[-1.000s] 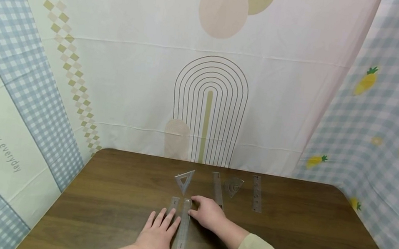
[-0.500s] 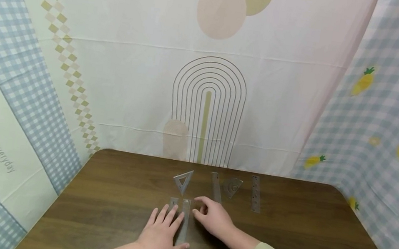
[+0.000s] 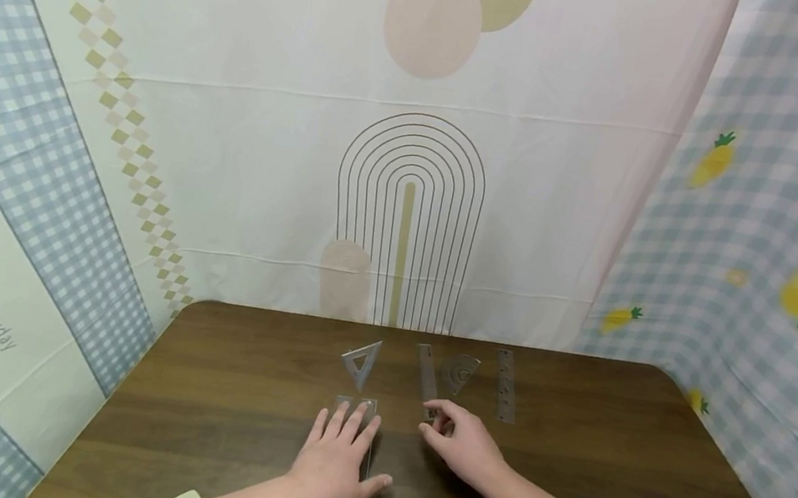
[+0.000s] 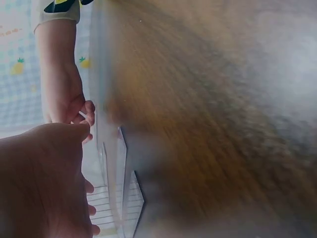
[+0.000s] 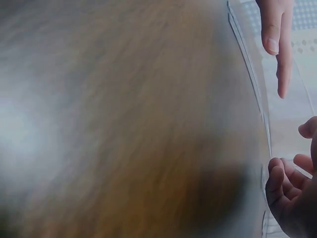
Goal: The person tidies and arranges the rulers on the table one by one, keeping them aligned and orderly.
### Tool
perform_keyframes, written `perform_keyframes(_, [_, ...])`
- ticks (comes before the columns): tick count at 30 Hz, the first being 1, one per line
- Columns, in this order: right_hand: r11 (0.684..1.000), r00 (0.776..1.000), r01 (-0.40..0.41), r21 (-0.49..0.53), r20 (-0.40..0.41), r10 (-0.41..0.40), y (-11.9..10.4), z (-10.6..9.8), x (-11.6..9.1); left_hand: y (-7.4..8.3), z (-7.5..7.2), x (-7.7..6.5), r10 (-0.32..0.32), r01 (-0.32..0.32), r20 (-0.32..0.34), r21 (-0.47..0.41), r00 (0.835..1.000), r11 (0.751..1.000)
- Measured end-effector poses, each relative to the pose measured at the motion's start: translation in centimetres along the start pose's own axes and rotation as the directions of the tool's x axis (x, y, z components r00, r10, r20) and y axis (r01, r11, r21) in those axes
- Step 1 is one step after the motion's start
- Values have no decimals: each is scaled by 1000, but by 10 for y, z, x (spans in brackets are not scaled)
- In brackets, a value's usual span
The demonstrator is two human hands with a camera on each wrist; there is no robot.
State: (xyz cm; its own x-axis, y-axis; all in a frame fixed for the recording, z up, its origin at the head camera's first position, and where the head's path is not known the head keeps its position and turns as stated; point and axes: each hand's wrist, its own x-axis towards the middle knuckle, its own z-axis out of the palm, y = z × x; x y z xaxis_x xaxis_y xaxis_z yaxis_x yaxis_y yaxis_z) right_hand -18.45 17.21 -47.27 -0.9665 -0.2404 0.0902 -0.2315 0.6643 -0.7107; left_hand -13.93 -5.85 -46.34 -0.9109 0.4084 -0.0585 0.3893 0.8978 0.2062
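Fingers spread, my left hand lies over two clear rulers side by side in the head view. Their top ends peek out past the fingertips, and the palm hides most of their length. Its thumb points right, past the edge of the right-hand ruler. My right hand is to the right with fingers loosely curled and a gap between thumb and forefinger. Its forefinger tip overlaps the near end of another clear ruler. In the right wrist view the right hand shows nothing between its fingers.
Behind the hands on the brown wooden table lie a clear set square, a clear fan-shaped protractor piece and a further clear ruler at right. A patterned cloth hangs behind the table.
My right hand has left the right edge of the ruler beneath my left hand and moved right, to the near end of another ruler. My left hand has shifted slightly forward and right over its rulers.
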Motion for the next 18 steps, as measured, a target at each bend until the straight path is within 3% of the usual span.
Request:
perform_keyframes(8, [998, 996, -59, 33, -58, 61, 11, -7, -7, 5, 1, 7, 3, -3, -1, 13, 1000, 1000])
perform_keyframes(18, [992, 989, -96, 87, -103, 105, 15, -14, -2, 8, 1, 20, 11, -11, -8, 22, 1000, 1000])
